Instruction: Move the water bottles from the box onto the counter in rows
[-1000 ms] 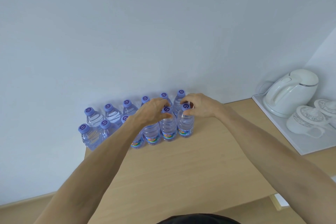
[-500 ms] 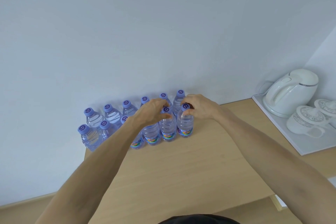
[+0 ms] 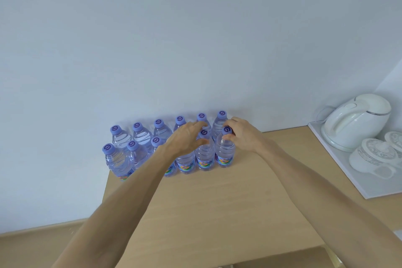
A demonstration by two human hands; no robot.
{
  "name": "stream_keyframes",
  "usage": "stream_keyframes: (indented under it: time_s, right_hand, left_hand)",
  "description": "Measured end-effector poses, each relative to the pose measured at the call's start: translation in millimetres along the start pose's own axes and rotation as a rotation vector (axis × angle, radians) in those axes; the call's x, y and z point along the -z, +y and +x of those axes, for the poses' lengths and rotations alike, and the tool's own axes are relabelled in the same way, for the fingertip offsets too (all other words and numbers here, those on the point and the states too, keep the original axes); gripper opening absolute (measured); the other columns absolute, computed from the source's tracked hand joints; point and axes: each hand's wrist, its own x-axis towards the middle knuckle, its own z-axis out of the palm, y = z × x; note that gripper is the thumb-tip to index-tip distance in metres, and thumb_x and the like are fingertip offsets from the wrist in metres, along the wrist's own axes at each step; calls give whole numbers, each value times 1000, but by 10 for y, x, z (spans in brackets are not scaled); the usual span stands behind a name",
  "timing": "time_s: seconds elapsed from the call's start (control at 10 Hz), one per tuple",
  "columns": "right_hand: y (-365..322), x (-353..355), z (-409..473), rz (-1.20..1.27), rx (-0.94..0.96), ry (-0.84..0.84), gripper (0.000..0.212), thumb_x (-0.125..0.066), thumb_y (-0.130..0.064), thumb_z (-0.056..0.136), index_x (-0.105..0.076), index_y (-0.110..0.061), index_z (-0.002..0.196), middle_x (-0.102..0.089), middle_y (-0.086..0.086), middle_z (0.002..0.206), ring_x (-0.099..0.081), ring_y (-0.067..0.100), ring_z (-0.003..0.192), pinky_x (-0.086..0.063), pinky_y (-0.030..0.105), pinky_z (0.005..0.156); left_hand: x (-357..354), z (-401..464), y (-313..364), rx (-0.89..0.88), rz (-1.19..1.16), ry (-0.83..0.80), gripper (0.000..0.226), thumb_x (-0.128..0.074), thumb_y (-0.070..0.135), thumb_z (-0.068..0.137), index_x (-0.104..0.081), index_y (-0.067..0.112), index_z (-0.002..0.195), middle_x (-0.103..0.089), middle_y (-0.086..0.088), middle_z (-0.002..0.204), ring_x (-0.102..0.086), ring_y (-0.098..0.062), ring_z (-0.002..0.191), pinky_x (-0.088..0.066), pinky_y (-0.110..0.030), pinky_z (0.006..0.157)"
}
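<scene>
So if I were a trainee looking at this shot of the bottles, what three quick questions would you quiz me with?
1. True or false: the water bottles stand upright in two rows against the wall.
2. Which bottle does the right hand pinch at the neck? A) the front row's right-end bottle B) the front row's left-end bottle C) none
3. Fill in: on the white tray at the right, beside the lidded cups, stands a white ____.

Key: 1 true; 2 A; 3 kettle.
</scene>
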Motion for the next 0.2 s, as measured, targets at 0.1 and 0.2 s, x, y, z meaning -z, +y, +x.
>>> stream_keyframes:
  time_s: [0.1, 0.2]
  right_hand:
    - [9, -2, -38, -17, 9, -14, 32, -64, -29, 89, -56, -9, 113, -48, 0, 98, -53, 24, 88, -42, 35, 75]
    - [-51, 42, -94, 3, 31, 10, 50, -65, -40, 88, -49, -23, 131, -50, -4, 118, -50, 16, 99, -45, 36, 83]
  left_hand:
    - [75, -116, -11, 11, -30, 50, 52, -64, 35, 90, -47, 16, 135, -59, -4, 124, -54, -23, 112, -46, -40, 92]
    - [190, -255, -58, 12, -65, 130, 43, -63, 30, 91, -53, 14, 130, -60, -3, 120, -54, -22, 113, -44, -35, 94]
